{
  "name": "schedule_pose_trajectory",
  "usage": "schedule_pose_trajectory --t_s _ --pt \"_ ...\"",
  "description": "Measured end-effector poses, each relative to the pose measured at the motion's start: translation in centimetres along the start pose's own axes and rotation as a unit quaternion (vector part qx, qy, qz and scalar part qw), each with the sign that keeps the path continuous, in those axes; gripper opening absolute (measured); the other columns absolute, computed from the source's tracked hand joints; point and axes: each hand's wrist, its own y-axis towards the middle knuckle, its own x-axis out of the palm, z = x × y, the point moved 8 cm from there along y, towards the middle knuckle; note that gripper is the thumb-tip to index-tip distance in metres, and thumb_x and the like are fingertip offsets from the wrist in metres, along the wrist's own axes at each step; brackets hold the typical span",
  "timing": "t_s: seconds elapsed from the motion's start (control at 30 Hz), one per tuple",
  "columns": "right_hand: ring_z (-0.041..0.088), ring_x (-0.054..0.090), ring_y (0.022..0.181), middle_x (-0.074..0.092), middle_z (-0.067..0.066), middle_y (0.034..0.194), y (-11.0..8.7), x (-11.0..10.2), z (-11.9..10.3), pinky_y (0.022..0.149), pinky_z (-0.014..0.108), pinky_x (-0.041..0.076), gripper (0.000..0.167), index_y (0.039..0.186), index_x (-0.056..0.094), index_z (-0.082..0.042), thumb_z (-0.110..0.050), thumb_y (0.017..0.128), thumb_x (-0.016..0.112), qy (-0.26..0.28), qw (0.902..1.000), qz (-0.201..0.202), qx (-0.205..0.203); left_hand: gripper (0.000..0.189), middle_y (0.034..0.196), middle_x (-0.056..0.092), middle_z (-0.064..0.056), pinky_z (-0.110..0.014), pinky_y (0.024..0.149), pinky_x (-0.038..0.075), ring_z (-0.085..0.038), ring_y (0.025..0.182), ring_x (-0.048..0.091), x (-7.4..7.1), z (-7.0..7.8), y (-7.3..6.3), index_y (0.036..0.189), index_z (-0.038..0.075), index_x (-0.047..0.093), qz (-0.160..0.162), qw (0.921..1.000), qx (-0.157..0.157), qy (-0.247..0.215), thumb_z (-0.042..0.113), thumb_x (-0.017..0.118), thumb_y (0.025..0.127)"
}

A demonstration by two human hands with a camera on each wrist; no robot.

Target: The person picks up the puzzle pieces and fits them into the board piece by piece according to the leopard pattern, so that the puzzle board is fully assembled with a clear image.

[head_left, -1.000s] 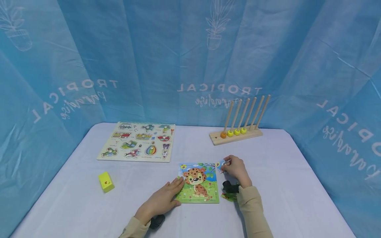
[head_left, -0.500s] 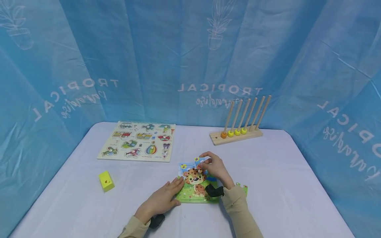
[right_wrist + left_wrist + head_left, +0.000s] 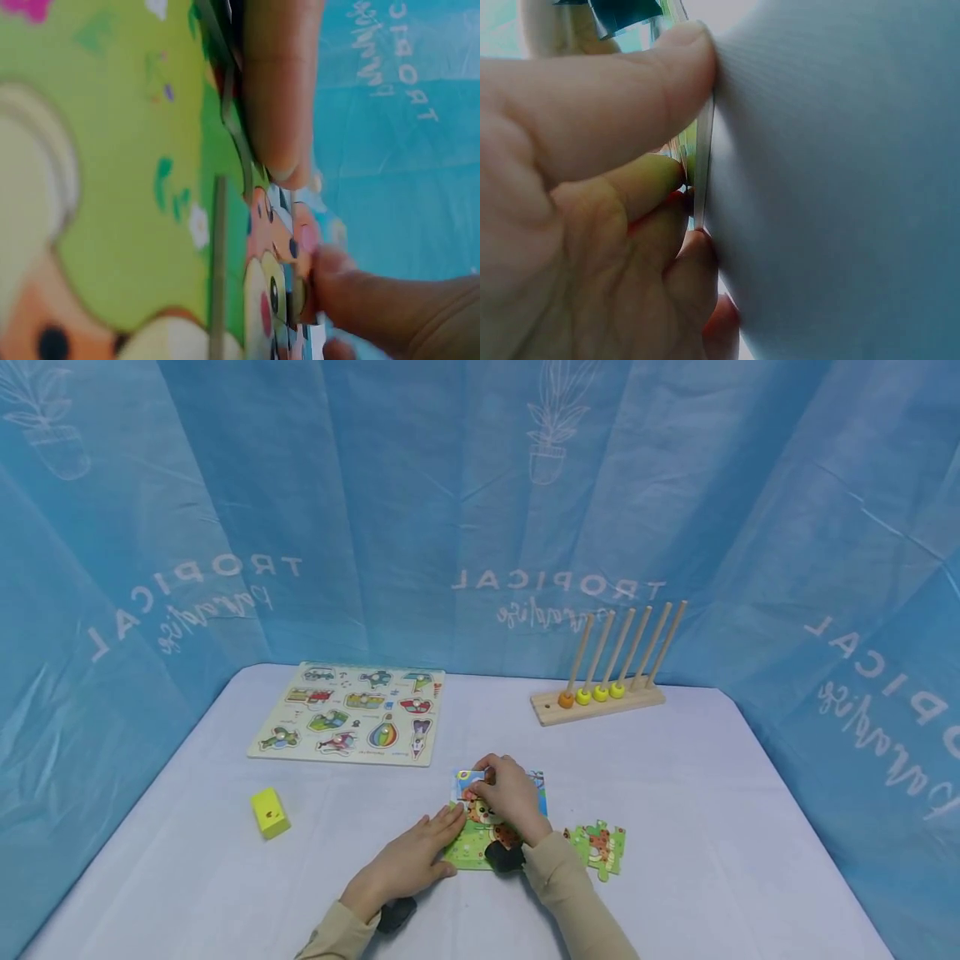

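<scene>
Blue-cornered puzzle piece [image 3: 471, 782] is pinched between the right hand's [image 3: 508, 791] thumb and fingers, over the upper left of the leopard board [image 3: 472, 857]. Left hand [image 3: 411, 858], fingers extended, rests on the board's left edge. Loose pieces [image 3: 604, 850] lie just beside its right edge.

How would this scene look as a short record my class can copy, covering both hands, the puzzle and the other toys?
Left hand: rests on the left edge of the animal puzzle
Right hand: pinches a puzzle piece at the animal puzzle's upper left
Loose pieces: right of the animal puzzle
Vehicle board: back left
Peg stand: back right, one orange bead, three yellow beads
Yellow block: nearer than the vehicle board
</scene>
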Motion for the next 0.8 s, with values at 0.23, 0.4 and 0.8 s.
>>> schedule_pose_trajectory --t_s 0.23,0.4,0.8 --pt "0.013 0.048 0.065 0.056 0.006 0.092 0.0 0.1 -0.1 0.05 0.025 0.039 0.038 0.115 0.064 -0.017 -0.027 0.08 0.079 -0.01 0.9997 0.021 0.005 0.071 0.158 0.029 -0.015 -0.058 0.117 0.027 -0.035 0.146 0.028 0.0 -0.2 0.1 0.149 -0.001 0.034 0.006 1.0 0.004 0.005 0.021 0.067 0.089" --pt "0.013 0.047 0.066 0.058 0.007 0.094 0.0 -0.1 0.9 0.055 0.025 0.041 0.043 0.122 0.062 -0.013 -0.026 0.084 0.076 0.073 0.9972 0.012 -0.007 0.07 0.158 0.03 -0.016 -0.058 0.117 0.027 -0.036 0.146 0.028 0.1 0.0 0.1 0.148 -0.002 0.035 0.009 0.9999 0.009 0.0 0.02 0.067 0.089" --pt "0.031 0.064 0.099 0.059 0.019 0.116 -2.7 -4.9 6.0 0.075 0.035 0.058 0.049 0.138 0.045 -0.001 -0.018 0.095 0.062 0.282 0.9578 -0.051 0.018 0.071 0.158 0.029 -0.017 -0.057 0.118 0.025 -0.037 0.146 0.027 0.1 -0.1 0.1 0.148 -0.001 0.035 0.013 0.9999 0.004 -0.001 0.022 0.067 0.089"
